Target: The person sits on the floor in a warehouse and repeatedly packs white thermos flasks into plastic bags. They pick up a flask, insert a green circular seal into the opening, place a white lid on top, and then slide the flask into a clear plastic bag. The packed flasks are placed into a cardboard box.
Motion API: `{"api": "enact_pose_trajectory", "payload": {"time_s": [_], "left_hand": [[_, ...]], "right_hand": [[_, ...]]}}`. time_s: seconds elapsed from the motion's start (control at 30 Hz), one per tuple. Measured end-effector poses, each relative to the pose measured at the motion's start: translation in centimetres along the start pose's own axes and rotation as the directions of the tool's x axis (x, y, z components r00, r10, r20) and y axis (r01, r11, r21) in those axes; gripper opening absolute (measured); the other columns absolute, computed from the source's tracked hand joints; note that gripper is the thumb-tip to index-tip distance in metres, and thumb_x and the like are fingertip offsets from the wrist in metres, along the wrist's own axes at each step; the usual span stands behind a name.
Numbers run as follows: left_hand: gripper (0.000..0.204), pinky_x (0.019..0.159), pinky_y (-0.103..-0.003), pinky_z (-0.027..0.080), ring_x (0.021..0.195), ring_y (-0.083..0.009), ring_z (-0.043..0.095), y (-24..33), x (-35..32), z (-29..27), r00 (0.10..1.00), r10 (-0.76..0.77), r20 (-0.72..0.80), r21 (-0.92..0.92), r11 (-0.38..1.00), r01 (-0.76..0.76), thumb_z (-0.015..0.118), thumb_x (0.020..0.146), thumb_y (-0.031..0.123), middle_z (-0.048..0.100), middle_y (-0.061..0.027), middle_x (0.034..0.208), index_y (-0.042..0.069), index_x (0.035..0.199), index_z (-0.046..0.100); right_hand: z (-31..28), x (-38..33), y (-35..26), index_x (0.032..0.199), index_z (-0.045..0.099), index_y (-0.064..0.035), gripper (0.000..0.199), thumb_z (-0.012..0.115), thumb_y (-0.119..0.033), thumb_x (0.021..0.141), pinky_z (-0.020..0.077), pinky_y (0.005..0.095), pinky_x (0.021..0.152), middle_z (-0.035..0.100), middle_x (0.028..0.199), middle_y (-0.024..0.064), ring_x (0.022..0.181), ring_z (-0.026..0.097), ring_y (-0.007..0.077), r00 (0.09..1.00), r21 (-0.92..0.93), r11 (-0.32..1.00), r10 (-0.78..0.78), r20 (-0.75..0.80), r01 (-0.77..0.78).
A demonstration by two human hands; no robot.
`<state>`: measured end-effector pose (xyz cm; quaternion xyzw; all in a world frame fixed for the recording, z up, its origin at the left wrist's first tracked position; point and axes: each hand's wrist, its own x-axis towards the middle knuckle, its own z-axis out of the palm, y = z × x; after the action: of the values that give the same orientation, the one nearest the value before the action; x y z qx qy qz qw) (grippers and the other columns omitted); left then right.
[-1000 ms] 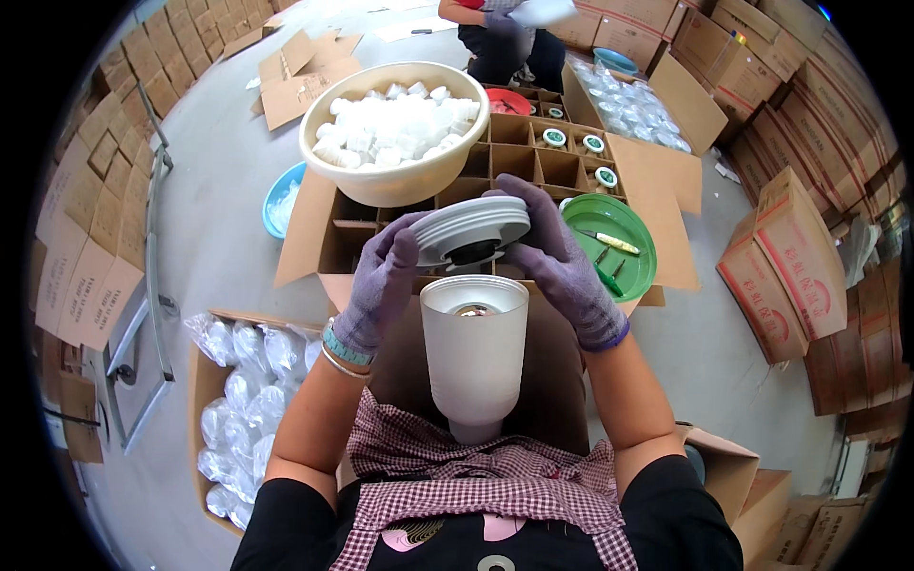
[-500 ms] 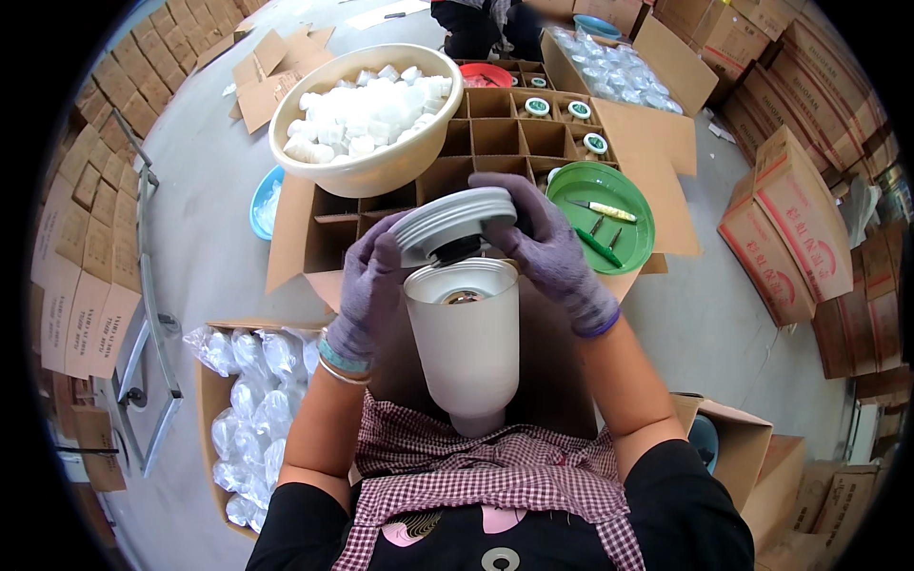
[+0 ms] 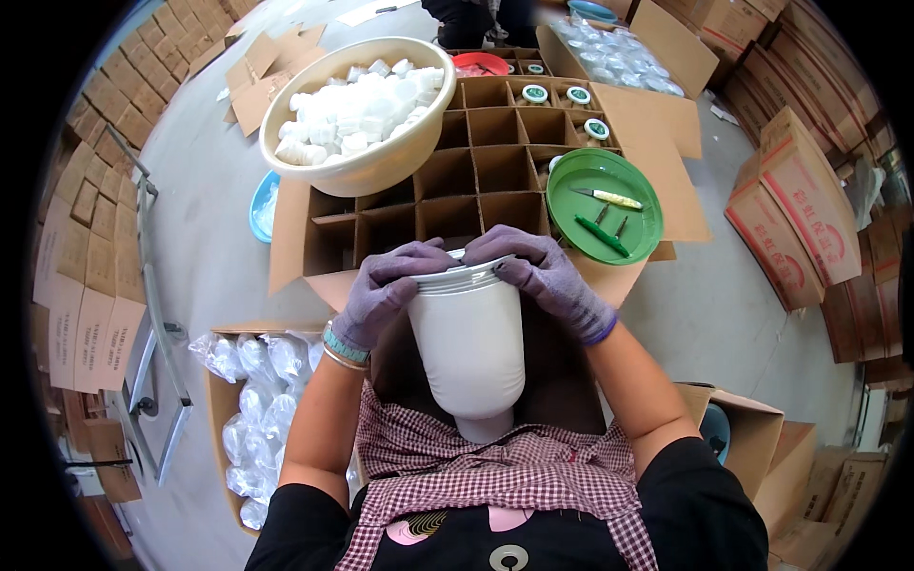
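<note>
The left hand [image 3: 392, 288] and right hand [image 3: 550, 278], both half-curled, hold the lid [image 3: 459, 279] between them. The jar [image 3: 467, 350] just below looks stiff, light, perhaps slippery, best gripped high.

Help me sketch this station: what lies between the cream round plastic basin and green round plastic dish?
Open compartments of the brown gridded cardboard box, in the head view.

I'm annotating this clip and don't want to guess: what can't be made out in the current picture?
- Head view: inside of the pale vessel, covered by the lid.
- Head view: part of the lid's top, behind the fingers of the left hand and right hand.
- Head view: divided carton compartments behind the cream basin.
- Head view: the co-worker's upper body, cut off by the top edge.
</note>
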<state>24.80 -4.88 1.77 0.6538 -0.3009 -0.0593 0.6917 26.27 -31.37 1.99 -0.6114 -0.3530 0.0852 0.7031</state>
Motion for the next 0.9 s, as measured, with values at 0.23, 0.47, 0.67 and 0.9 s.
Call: {"api": "enact_pose_trajectory", "payload": {"time_s": [0.23, 0.47, 0.67, 0.9], "left_hand": [[0.055, 0.109, -0.047, 0.040, 0.104, -0.0273, 0.063, 1.3, -2.3, 1.4, 0.996, 0.060, -0.059, 0.062, 0.996, -0.057, 0.058, 0.095, 0.052, 0.071, -0.0153, 0.106, 0.001, 0.105, 0.076], [0.062, 0.097, -0.046, 0.044, 0.106, -0.0348, 0.062, 7.1, -2.4, 5.5, 0.999, 0.034, 0.024, 0.714, 0.699, -0.040, 0.059, 0.087, 0.057, 0.068, -0.0145, 0.118, 0.009, 0.125, 0.068], [0.048, 0.100, -0.051, 0.042, 0.109, -0.0378, 0.060, 0.6, -3.1, 2.1, 0.960, 0.056, -0.276, 0.753, 0.633, 0.180, 0.054, 0.095, 0.043, 0.065, -0.0161, 0.118, 0.012, 0.129, 0.063], [0.030, 0.098, -0.043, 0.049, 0.109, -0.0377, 0.060, -5.2, -1.4, -1.3, 0.901, -0.094, -0.424, 0.625, 0.689, 0.367, 0.063, 0.096, 0.027, 0.067, -0.0160, 0.113, 0.011, 0.120, 0.067]], "right_hand": [[1.6, -0.7, 1.2, 0.103, 0.071, 0.0007, 0.056, 0.047, -0.049, 0.106, 0.0420, 0.0418, 0.111, 0.069, 0.108, 0.0142, 0.110, 0.063, 0.0282, 0.996, 0.033, 0.996, -0.081, -0.023, 0.082], [2.1, -0.4, 5.4, 0.107, 0.068, 0.0006, 0.046, 0.047, -0.041, 0.104, 0.0442, 0.0473, 0.112, 0.069, 0.124, 0.0201, 0.125, 0.061, 0.0386, 1.000, 0.219, 0.976, -0.013, -0.025, 0.018], [3.3, -2.7, -1.5, 0.118, 0.068, 0.0015, 0.046, 0.047, -0.037, 0.104, 0.0409, 0.0463, 0.113, 0.064, 0.133, 0.0229, 0.129, 0.058, 0.0362, 0.993, -0.166, 0.982, 0.070, -0.099, -0.086], [2.2, 0.3, -7.4, 0.123, 0.067, -0.0012, 0.035, 0.061, -0.017, 0.092, 0.0508, 0.0384, 0.097, 0.068, 0.117, 0.0152, 0.109, 0.067, 0.0320, 0.998, -0.370, 0.929, -0.010, -0.064, -0.014]]}}
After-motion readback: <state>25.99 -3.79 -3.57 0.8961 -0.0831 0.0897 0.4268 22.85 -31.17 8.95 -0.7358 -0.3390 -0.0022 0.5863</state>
